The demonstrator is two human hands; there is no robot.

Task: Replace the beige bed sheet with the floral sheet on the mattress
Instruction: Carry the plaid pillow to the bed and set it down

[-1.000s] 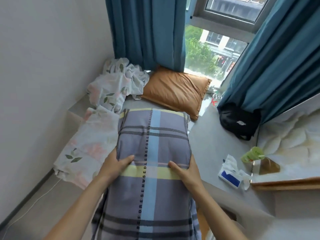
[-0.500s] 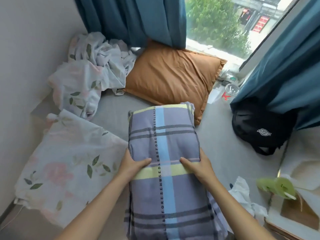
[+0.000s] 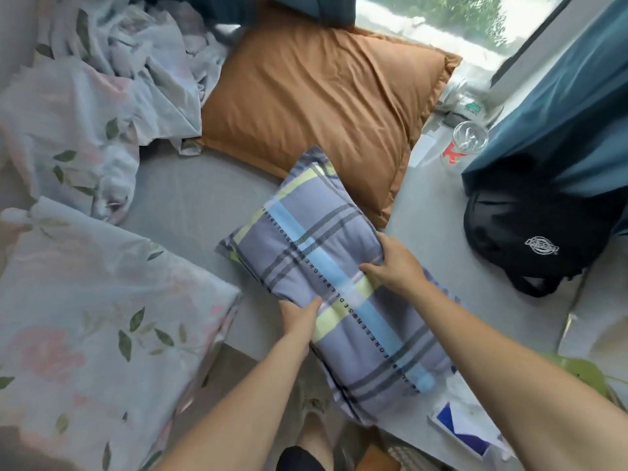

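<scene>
Plaid fabric fills your grip: the plaid pillow (image 3: pixel 326 283) lies tilted across the grey mattress (image 3: pixel 176 205), and you have it by both long edges. Your left hand (image 3: pixel 299 317) curls around its near-left edge, thumb on top and fingers tucked underneath out of sight. Your right hand (image 3: pixel 396 263) clamps the opposite edge, fingers (image 3: pixel 372 268) closed down over the top. Just beyond your right fingertips, the pillow's far corner touches or overlaps the brown pillow (image 3: pixel 316 107). Left of your left hand, near but apart, the folded floral sheet (image 3: pixel 95 321) rests flat on the mattress. Farther out past it sits a crumpled floral cloth (image 3: pixel 102 79). Well to the right of your right hand lies a black bag (image 3: pixel 530 239).
</scene>
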